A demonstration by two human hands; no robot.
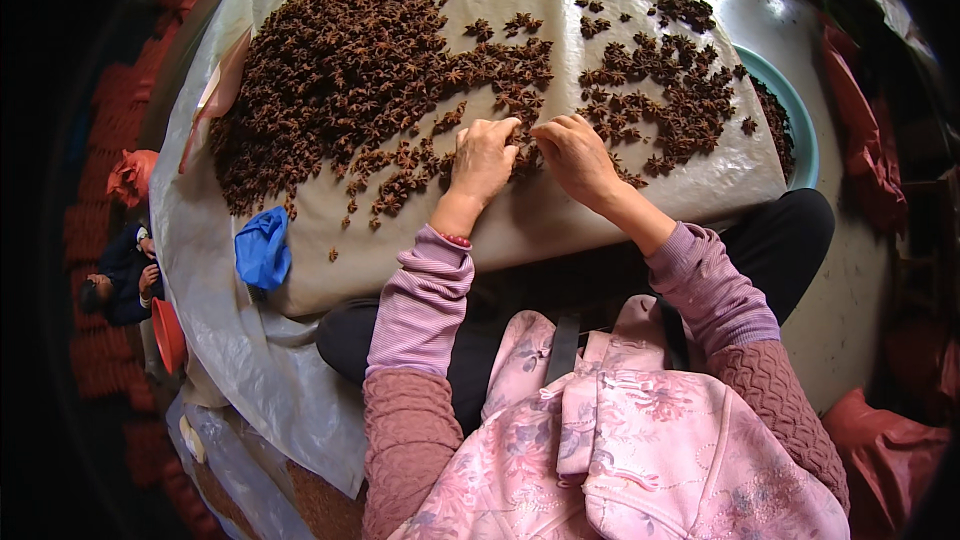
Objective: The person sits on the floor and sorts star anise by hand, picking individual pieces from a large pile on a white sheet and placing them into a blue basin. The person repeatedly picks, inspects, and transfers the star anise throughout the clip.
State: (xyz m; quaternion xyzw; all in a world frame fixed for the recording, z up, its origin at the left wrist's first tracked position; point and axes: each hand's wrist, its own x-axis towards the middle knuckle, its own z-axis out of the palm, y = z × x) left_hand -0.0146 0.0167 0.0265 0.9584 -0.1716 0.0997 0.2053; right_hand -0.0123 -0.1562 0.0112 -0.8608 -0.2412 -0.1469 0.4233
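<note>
Dried star anise lies in a large heap [337,67] on the left of the sheet-covered table. A looser spread of star anise [675,90] covers the right side. Between them a strip of star anise [517,67] runs down towards my hands. My left hand [481,161] rests low over this strip, fingers curled, a red bead bracelet at its wrist. Just to its right, my right hand [581,161] has thumb and fingertips drawn together. Star anise shows between the two hands, touching or close to the fingertips. Whether either hand grips a piece is hidden by the fingers.
A blue plastic bag [262,247] lies at the sheet's left edge, below a pink scoop-like piece [221,86]. At the table's right edge stands a turquoise basin [804,124] holding dark pieces. Red sacks [885,457] stand on the floor. Beyond the left edge sits another person [124,277].
</note>
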